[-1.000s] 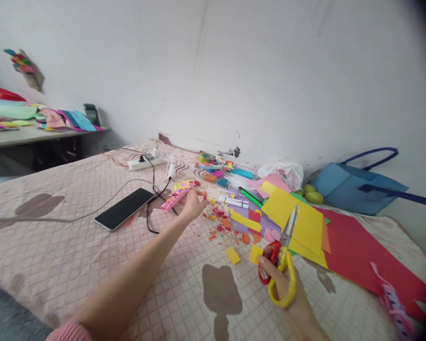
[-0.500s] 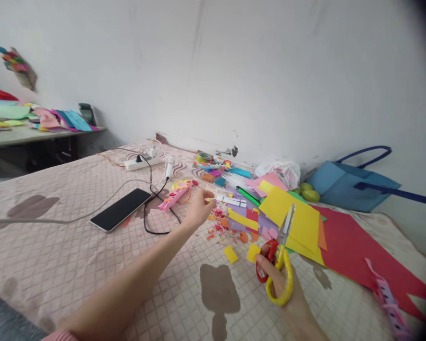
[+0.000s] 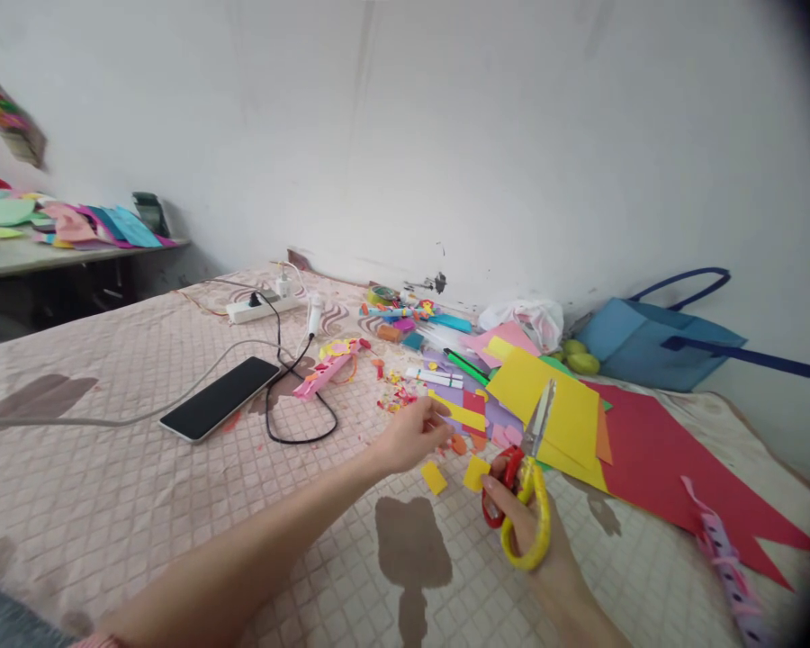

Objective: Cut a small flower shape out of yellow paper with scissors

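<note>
My right hand [image 3: 546,549] grips a pair of scissors [image 3: 525,486] with red and yellow handles, blades nearly closed and pointing up over a yellow paper sheet [image 3: 553,405]. My left hand [image 3: 411,438] reaches across the quilted bed cover [image 3: 141,504], fingers loosely curled just left of a pile of small coloured scraps [image 3: 469,418]; I see nothing in it. Two small yellow paper pieces [image 3: 434,477] lie on the cover between my hands.
A phone [image 3: 220,409] with a looped black cable [image 3: 303,427], a pink paper craft [image 3: 328,373] and a power strip [image 3: 256,309] lie to the left. A large red sheet [image 3: 654,468], a blue bag [image 3: 654,342] and a purple strip [image 3: 722,558] are on the right. Markers line the wall.
My left hand has left the pink paper craft and moved right and nearer, to the scraps beside the scissors. The right hand with the scissors has hardly moved.
</note>
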Demonstrator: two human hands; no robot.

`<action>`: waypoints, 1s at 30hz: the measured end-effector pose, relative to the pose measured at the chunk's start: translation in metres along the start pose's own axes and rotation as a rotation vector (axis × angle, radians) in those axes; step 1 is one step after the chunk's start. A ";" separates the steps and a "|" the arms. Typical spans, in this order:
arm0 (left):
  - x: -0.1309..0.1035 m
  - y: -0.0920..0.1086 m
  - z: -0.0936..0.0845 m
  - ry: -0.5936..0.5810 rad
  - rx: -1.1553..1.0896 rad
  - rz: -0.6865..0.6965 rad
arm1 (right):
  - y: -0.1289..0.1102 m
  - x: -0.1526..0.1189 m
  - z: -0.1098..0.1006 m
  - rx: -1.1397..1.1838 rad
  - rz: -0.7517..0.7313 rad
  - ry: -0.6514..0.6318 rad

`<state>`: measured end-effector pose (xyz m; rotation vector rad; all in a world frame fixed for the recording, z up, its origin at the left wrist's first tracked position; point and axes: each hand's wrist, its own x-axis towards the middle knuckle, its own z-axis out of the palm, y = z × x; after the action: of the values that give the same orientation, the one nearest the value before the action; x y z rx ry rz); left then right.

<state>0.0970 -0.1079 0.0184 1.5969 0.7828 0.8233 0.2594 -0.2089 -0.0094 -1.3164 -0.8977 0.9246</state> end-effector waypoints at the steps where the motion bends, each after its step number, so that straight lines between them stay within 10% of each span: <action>1: -0.004 0.000 0.005 -0.047 0.028 -0.011 | 0.001 0.001 0.000 -0.002 -0.001 -0.008; 8: -0.019 0.004 0.026 -0.269 -0.086 -0.144 | 0.000 0.002 -0.001 0.000 0.001 -0.057; 30: -0.017 0.001 0.027 -0.294 -0.191 -0.238 | -0.010 -0.002 0.002 -0.045 -0.024 -0.043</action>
<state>0.1106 -0.1363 0.0140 1.3827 0.6459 0.4638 0.2571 -0.2099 0.0004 -1.3251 -0.9705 0.9216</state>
